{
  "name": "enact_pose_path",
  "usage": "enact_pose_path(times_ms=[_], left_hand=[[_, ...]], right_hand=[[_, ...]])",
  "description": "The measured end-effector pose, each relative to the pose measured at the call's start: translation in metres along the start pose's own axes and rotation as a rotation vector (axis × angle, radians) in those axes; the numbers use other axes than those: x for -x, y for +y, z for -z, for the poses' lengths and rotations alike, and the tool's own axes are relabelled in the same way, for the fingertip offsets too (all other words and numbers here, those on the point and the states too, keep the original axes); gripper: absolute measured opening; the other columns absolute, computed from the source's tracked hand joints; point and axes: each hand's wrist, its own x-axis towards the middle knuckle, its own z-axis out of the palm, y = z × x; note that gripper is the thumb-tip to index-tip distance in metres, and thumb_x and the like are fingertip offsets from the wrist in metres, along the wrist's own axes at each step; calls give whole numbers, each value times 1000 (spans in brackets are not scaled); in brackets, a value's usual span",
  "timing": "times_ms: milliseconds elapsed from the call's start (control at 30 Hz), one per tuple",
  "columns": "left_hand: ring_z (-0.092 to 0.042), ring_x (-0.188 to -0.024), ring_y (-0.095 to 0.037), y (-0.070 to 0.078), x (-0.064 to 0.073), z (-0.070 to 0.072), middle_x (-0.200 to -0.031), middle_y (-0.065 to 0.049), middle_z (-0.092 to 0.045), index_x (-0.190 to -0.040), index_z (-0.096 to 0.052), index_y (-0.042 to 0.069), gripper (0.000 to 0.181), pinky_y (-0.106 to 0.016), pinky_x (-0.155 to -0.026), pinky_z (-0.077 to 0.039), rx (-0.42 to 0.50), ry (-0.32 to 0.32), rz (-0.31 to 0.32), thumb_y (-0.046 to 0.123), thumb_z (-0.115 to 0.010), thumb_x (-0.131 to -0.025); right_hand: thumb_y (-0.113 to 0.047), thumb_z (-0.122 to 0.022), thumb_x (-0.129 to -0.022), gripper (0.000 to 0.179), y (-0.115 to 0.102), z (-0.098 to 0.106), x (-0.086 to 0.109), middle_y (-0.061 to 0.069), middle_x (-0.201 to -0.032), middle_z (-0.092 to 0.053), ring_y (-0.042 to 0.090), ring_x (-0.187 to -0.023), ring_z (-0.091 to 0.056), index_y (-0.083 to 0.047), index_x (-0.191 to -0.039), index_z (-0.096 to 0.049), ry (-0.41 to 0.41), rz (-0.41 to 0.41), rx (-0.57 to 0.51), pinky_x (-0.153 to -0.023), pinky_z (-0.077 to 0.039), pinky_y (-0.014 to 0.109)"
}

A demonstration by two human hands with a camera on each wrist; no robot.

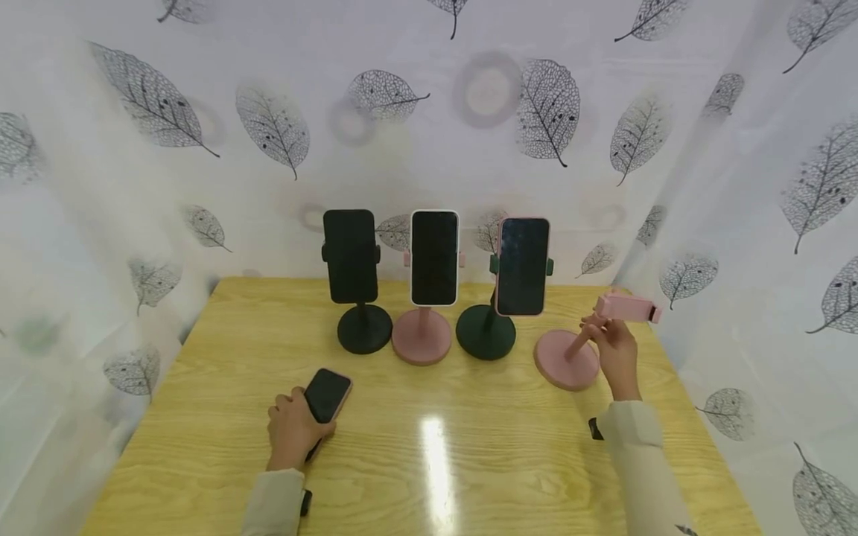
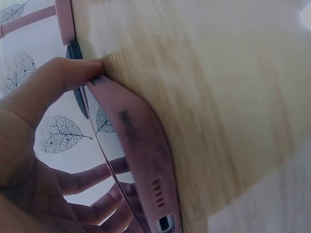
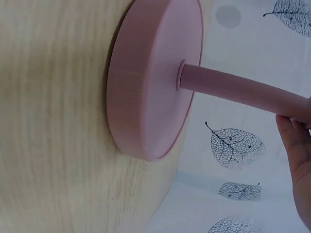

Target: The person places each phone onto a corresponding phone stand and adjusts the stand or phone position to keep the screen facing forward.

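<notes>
My left hand (image 1: 293, 426) grips a smartphone (image 1: 328, 394) in a pink case by its long edges, screen up, low over the left front of the table. In the left wrist view the thumb presses one edge of the phone (image 2: 141, 126), with fingers along the other side. At the right, my right hand (image 1: 617, 351) holds the stem of a pink phone stand (image 1: 565, 362) just under its clamp. That clamp carries no phone. The right wrist view shows the round base (image 3: 167, 92) on the wood and fingertips at the stem's upper part; most of the hand is cut off.
In a row at the back stand a black stand (image 1: 364, 329) with a black phone (image 1: 351, 257), a pink stand (image 1: 422, 337) with a white-edged phone (image 1: 434, 257), and a dark green stand (image 1: 485, 333) with a pink-edged phone (image 1: 523, 266). Leaf-printed sheeting (image 1: 402, 164) surrounds the wooden table (image 1: 509, 447).
</notes>
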Motion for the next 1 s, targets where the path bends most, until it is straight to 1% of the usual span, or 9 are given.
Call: enact_pose_path(times_ms=[100,200,333,433,633,767,867,933,1000], left_hand=[[-47,-92,-53,-1,0,-1,-105,-39,-44,-120,-42,-14,79,-58,-69,-45,-21,11,-12,31,-80,-67],[-47,-90,-51,-2,0,-1,-103,-39,-44,-118,-42,-15,79,-57,-67,-45,-48,11,-32,32,-81,-67],[-48,-88,-51,0,0,3,-99,-39,-44,-113,-42,-17,81,-55,-64,-47,-91,-26,-44,35,-83,-67],[-48,-89,-52,4,-1,7,-98,-39,-43,-111,-41,-17,81,-55,-65,-47,-106,-72,-31,36,-84,-67],[-45,-95,-54,7,-5,11,-103,-38,-40,-115,-38,-18,82,-57,-69,-46,-101,-136,12,34,-83,-69],[-45,-94,-53,7,-6,11,-102,-37,-41,-115,-38,-17,82,-57,-67,-47,-102,-138,15,34,-83,-68],[-46,-93,-53,6,-6,11,-101,-37,-41,-114,-39,-17,82,-56,-67,-47,-103,-133,12,35,-83,-68],[-46,-92,-53,6,-6,10,-100,-37,-41,-114,-39,-17,82,-56,-66,-47,-101,-128,9,35,-83,-67],[-46,-91,-53,5,-6,9,-99,-37,-41,-113,-39,-16,82,-56,-65,-47,-101,-125,6,36,-83,-67]], right_hand=[[8,-55,-88,13,-10,-6,15,-10,-90,-66,-2,-84,-65,11,-101,-57,-12,45,-7,-75,-51,12],[16,-55,-84,23,-14,-11,28,-13,-90,-67,-3,-84,-65,16,-107,-55,-32,134,-35,-74,-51,11],[24,-54,-79,47,-14,-18,45,-16,-93,-68,-4,-85,-66,13,-124,-51,-99,243,-62,-76,-50,10],[28,-54,-75,51,-10,-26,54,-17,-95,-67,-4,-85,-66,14,-124,-50,-161,282,-68,-76,-50,10],[19,-63,-76,36,-14,-53,72,-23,-100,-60,-13,-85,-59,14,-110,-54,-225,236,78,-68,-49,8],[11,-66,-79,40,-23,-73,82,4,-102,-62,-13,-85,-53,10,-117,-54,-276,164,167,-68,-49,11],[4,-67,-81,44,-29,-89,87,24,-116,-58,-1,-93,-57,7,-123,-53,-342,112,199,-71,-51,17],[0,-67,-82,52,-31,-100,90,27,-130,-51,12,-106,-59,6,-131,-49,-384,87,205,-78,-53,24],[-3,-69,-82,52,-33,-110,94,24,-137,-48,21,-118,-54,3,-130,-50,-409,83,190,-87,-52,30]])
